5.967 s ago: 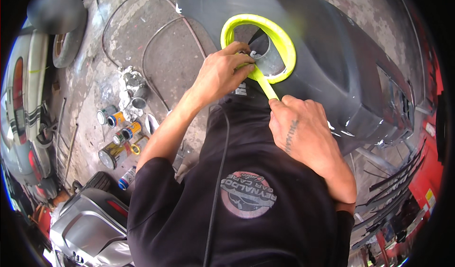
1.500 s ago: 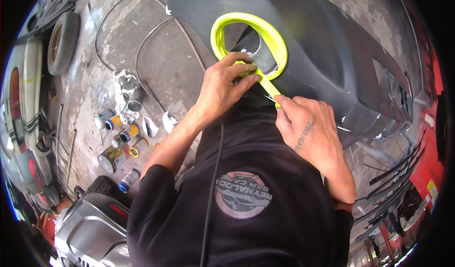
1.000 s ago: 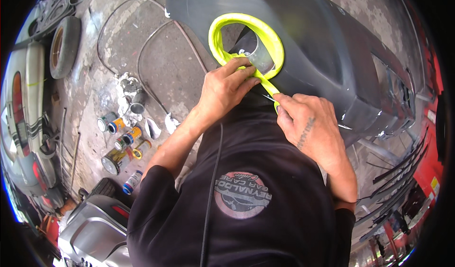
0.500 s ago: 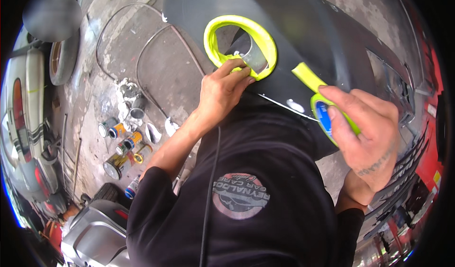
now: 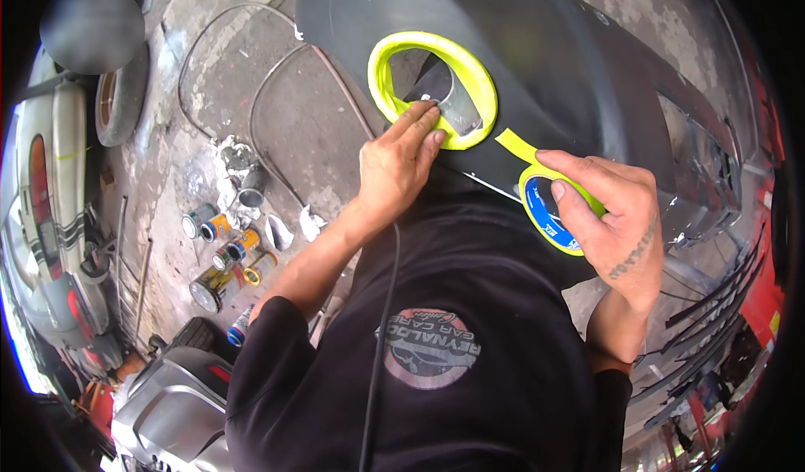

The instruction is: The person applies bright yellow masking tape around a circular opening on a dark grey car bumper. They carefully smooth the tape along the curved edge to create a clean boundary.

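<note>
A dark grey car bumper (image 5: 562, 70) lies before me, with an oval opening through it. Bright yellow masking tape (image 5: 484, 78) covers the rim all round this opening. My left hand (image 5: 392, 170) is closed over the rim's near left part, fingers on the inner side and thumb outside, pressing the tape. In my right hand (image 5: 625, 220) is a roll of yellow masking tape (image 5: 530, 195) with a blue core label, gripped between thumb and fingers. From the roll a short loose strip (image 5: 515, 145) sticks out toward the opening, its end apart from the rim.
A hose (image 5: 260, 95) loops over the stained concrete floor at left. Several paint cans (image 5: 216, 289) and crumpled paper (image 5: 226, 158) lie there. Another grey bumper (image 5: 172, 409) sits at lower left, with more car parts (image 5: 63, 212) along the left edge. A dark cord (image 5: 381, 329) hangs down my shirt.
My right hand has brought the tape roll left, and the strip's end is closer to the taped rim. My left fingers have flattened over the rim's inner edge.
</note>
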### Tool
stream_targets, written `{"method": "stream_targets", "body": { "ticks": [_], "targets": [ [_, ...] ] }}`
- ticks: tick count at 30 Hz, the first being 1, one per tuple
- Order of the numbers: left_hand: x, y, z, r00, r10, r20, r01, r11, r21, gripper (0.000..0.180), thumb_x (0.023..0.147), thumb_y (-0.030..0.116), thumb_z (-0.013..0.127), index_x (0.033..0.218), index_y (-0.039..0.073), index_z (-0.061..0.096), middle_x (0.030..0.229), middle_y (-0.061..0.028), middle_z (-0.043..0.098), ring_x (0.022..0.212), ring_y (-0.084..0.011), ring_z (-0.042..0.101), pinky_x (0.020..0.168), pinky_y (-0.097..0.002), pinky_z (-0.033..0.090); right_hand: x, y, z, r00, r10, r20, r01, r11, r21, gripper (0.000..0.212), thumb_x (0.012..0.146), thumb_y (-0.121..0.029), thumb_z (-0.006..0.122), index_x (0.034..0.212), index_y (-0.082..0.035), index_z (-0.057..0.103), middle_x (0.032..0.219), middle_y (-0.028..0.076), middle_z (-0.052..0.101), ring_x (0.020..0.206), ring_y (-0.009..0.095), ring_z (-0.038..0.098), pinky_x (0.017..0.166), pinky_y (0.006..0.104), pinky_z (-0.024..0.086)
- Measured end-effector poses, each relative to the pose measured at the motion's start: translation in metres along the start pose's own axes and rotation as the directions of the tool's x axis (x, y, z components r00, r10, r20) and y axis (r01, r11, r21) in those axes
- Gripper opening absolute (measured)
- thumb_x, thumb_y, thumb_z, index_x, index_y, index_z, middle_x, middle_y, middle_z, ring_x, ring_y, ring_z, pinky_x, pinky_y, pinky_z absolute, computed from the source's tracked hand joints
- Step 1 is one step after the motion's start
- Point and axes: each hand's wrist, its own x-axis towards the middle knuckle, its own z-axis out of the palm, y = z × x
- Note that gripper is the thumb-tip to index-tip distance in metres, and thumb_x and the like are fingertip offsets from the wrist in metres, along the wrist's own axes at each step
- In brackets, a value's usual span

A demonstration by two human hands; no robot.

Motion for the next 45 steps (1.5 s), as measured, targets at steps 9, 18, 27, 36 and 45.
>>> {"method": "stream_targets", "body": {
  "ticks": [9, 18, 27, 36, 45],
  "targets": [
    [0.014, 0.006, -0.017, 0.997, 0.044, -0.059, -0.045, 0.999, -0.012, 0.025, 0.105, 0.018, 0.071, 0.124, 0.003, 0.078, 0.127, -0.0142, 0.076, 0.097, -0.0346, 0.078, 0.082, -0.0415, 0.061, -0.003, 0.008, 0.030, 0.998, -0.042, -0.046, 0.040, 0.998, -0.043, 0.024, 0.091, -0.004, 0.077, 0.114, 0.000, 0.077, 0.088, 0.018, 0.076, 0.074, 0.038, 0.073, 0.066, 0.0440, 0.055],
    [0.009, 0.044, -0.044, 0.781, -0.368, 0.505, 0.622, 0.535, -0.572, 0.026, 0.104, 0.022, 0.078, 0.116, -0.001, 0.076, 0.078, 0.0001, 0.067, 0.061, -0.0042, 0.054, 0.054, -0.0239, 0.038, -0.003, 0.002, 0.043, 0.996, -0.088, 0.033, 0.092, 0.986, -0.139, 0.030, 0.092, -0.007, 0.078, 0.122, -0.007, 0.077, 0.079, 0.011, 0.067, 0.068, 0.035, 0.068, 0.062, 0.0480, 0.053],
    [0.017, 0.015, -0.025, 0.938, -0.298, 0.174, 0.346, 0.805, -0.482, 0.021, 0.104, 0.015, 0.074, 0.112, -0.004, 0.075, 0.087, -0.0079, 0.076, 0.068, -0.0108, 0.064, 0.061, -0.0299, 0.049, -0.009, -0.011, 0.044, 0.993, -0.057, 0.103, 0.080, 0.967, -0.243, 0.046, 0.094, -0.007, 0.076, 0.140, -0.010, 0.069, 0.083, 0.010, 0.062, 0.073, 0.033, 0.066, 0.065, 0.0483, 0.054],
    [0.053, -0.006, -0.011, 0.993, -0.117, 0.014, 0.118, 0.993, -0.008, 0.023, 0.095, 0.014, 0.071, 0.106, -0.005, 0.078, 0.099, -0.0226, 0.076, 0.089, -0.0386, 0.076, 0.082, -0.0457, 0.058, -0.004, -0.015, 0.047, 0.997, -0.068, 0.046, 0.080, 0.938, -0.339, 0.036, 0.095, -0.009, 0.075, 0.131, -0.006, 0.070, 0.083, 0.012, 0.062, 0.071, 0.034, 0.067, 0.064, 0.0473, 0.054],
    [0.053, -0.007, -0.012, 0.990, -0.129, 0.059, 0.128, 0.992, 0.012, 0.023, 0.094, 0.015, 0.072, 0.104, -0.003, 0.081, 0.102, -0.0206, 0.077, 0.093, -0.0383, 0.076, 0.085, -0.0452, 0.059, -0.002, -0.016, 0.045, 0.997, -0.059, 0.041, 0.069, 0.945, -0.319, 0.030, 0.094, -0.009, 0.076, 0.124, -0.004, 0.073, 0.082, 0.011, 0.063, 0.069, 0.034, 0.067, 0.064, 0.0471, 0.054]
  ]
}}
